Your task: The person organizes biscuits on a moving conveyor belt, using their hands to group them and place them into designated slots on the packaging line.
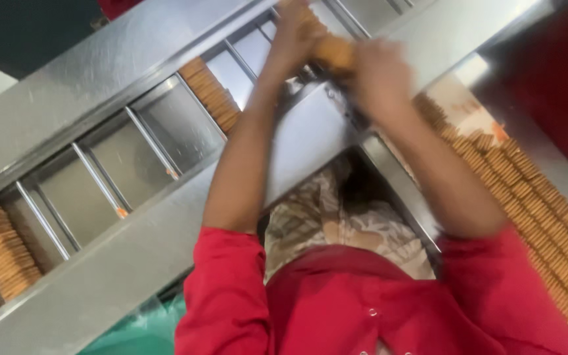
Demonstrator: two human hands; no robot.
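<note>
Red sleeves (231,289); biscuit stack (333,52) pressed between both hands' grip.

Just one head-worn view, tilted steeply down over the red-sleeved arms, rolled so the long steel divided trough (119,158) runs diagonally. Pretty close in, hands near the top edge, motion-blurred.

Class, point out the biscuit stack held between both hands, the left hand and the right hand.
biscuit stack (334,51), head view, middle of stack
left hand (295,36), head view, back of hand
right hand (379,72), head view, back of hand
</note>
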